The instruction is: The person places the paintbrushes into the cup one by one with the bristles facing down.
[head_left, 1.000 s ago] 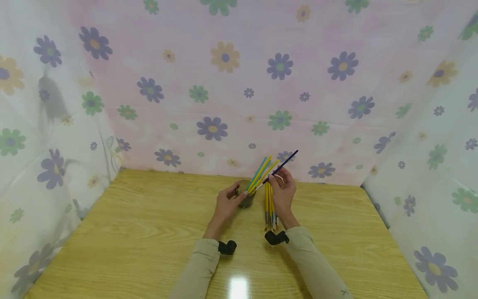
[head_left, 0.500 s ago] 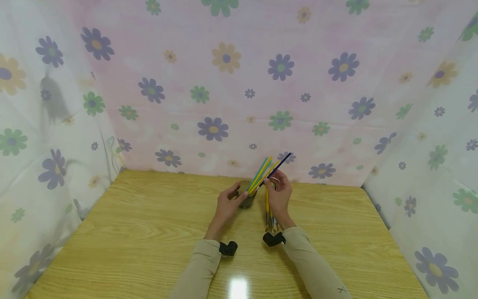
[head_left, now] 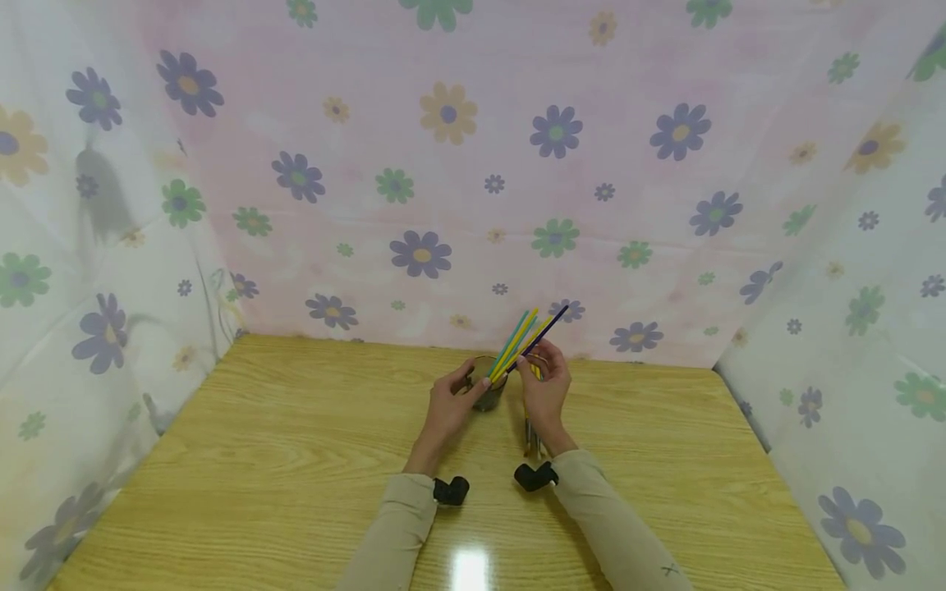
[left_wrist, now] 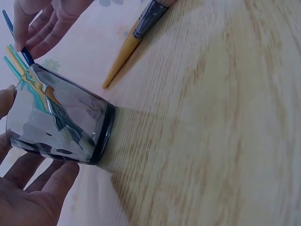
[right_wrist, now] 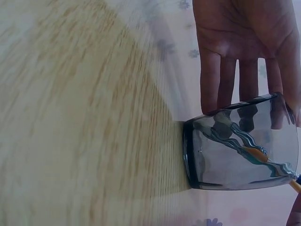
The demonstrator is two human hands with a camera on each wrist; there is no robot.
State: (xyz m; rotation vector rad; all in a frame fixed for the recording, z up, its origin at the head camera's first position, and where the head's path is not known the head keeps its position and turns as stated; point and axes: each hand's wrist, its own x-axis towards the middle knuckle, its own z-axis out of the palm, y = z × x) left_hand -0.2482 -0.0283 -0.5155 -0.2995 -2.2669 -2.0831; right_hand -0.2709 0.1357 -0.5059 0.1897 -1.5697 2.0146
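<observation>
My left hand (head_left: 448, 402) grips a smoky glass tumbler (head_left: 485, 402) that stands on the table, its thumb at the rim. Several paintbrushes with yellow and teal handles (head_left: 510, 349) lean to the right in it; bristles (left_wrist: 84, 141) show through the glass in the left wrist view. My right hand (head_left: 547, 394) pinches a dark blue paintbrush (head_left: 556, 320) tilted over the rim, handle end up. In the left wrist view that brush (left_wrist: 27, 56) overlaps the rim beside the other handles. The right wrist view shows the tumbler (right_wrist: 235, 150) against the left palm (right_wrist: 240, 28).
Several yellow-handled paintbrushes (head_left: 534, 439) lie on the wooden table (head_left: 296, 460) under my right hand, bristles toward me. One thick brush (left_wrist: 124, 56) appears large in the left wrist view. A flowered cloth (head_left: 443, 180) stands behind the table and along both sides.
My right hand has moved left and slightly down with the dark blue paintbrush, bringing its lower end to the tumbler. The left hand has kept its grip on the tumbler.
</observation>
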